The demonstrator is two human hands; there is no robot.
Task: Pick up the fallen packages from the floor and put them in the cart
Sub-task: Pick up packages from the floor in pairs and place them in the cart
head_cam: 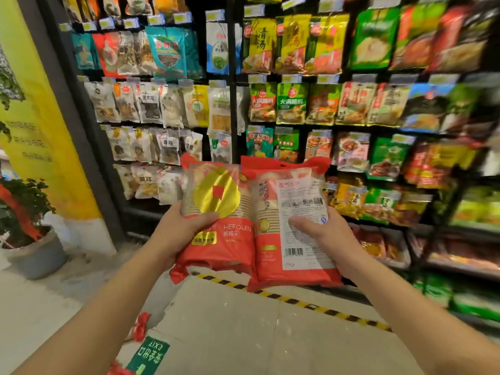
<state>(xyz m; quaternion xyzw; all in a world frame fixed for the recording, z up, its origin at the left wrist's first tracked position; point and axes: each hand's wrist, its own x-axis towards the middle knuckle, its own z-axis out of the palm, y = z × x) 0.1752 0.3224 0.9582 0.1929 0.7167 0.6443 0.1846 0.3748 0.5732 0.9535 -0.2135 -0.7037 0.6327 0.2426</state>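
My left arm [108,299] and right arm [405,307] are bare and reach forward, drawing together toward mid-view. My left hand [180,228] grips a pack [230,247] by its left edge, thumb across the front. My right hand [328,239] grips a second pack [270,239] from the right, thumb flat on its label. The hands are about level.

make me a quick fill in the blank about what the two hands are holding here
1. The left hand grips the left package, which bears a shiny ___ circle.
2. The right hand grips the right package, whose white label carries a scannable ___.
3. The floor tape is striped yellow and ___.
Missing words: gold; barcode; black
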